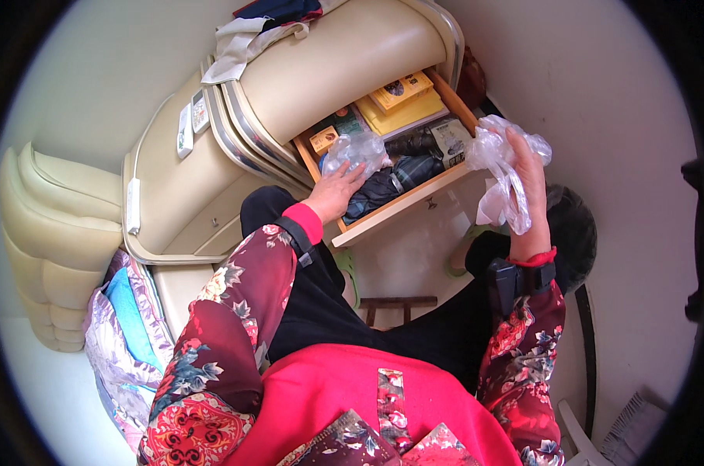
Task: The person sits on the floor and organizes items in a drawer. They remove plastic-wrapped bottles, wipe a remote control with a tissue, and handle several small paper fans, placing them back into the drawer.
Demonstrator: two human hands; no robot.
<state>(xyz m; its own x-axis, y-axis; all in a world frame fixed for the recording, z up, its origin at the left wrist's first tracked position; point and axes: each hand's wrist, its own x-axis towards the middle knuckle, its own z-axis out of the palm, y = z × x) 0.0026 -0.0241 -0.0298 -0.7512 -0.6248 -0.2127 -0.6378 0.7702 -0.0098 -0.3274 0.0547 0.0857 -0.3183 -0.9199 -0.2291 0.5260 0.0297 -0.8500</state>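
An open drawer [407, 204] of a cream bedside cabinet juts out in front of me. My left hand [341, 187] reaches over its near left part, fingers spread against a crumpled clear plastic bag [355, 152]; whether it grips the bag cannot be told. My right hand [527, 180] is raised beyond the drawer's right corner and holds a bunched clear plastic bag [512, 201]. Inside the drawer lie a folded dark plaid item [417, 170], a yellow box [403, 92] on yellow papers [428, 113], a small orange box [323, 140] and a box with a dark picture [450, 140].
On the cabinet at left rest two remote controls [184, 131] [200, 110] and a white power strip [133, 205]. Cloths [235, 46] hang over the top. A padded headboard [55, 250] and bedding [125, 338] are at left. A wall borders the right side.
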